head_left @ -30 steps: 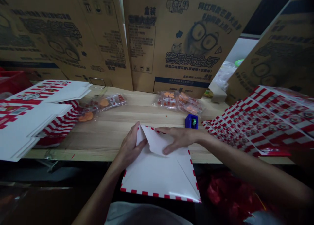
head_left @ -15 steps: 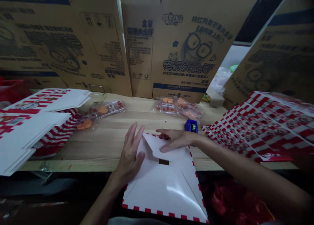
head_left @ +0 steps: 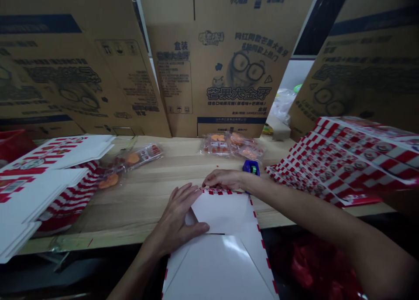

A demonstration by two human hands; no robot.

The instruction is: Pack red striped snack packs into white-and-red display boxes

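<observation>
In front of me stands a white paper box [head_left: 222, 265] with red-and-white checked edges, its folded end flaps facing up. A wide flap [head_left: 219, 213] lies over the others, leaving a thin dark slit at its lower edge. My left hand [head_left: 180, 217] grips the box's upper left side, thumb pressed on the flaps and fingers stretched along the far edge. At the far rim, the curled fingers of my right hand [head_left: 221, 178] pinch the printed checked edge; the fingertips are partly hidden. Just beyond my right wrist is a blue tape dispenser [head_left: 251, 167] with green tape.
Flat white-and-red box blanks [head_left: 49, 178] are stacked at left beside a red bin [head_left: 15, 145]. Clear packets with orange pieces [head_left: 218, 144] lie at the back of the wooden table [head_left: 131, 213]. Large cardboard cartons [head_left: 229, 73] wall the rear. Checked boxes [head_left: 353, 160] fill the right.
The flap has come down over the slot, which has narrowed to a slit. My right hand has gone from the flap to the far edge; my left thumb now presses on the box.
</observation>
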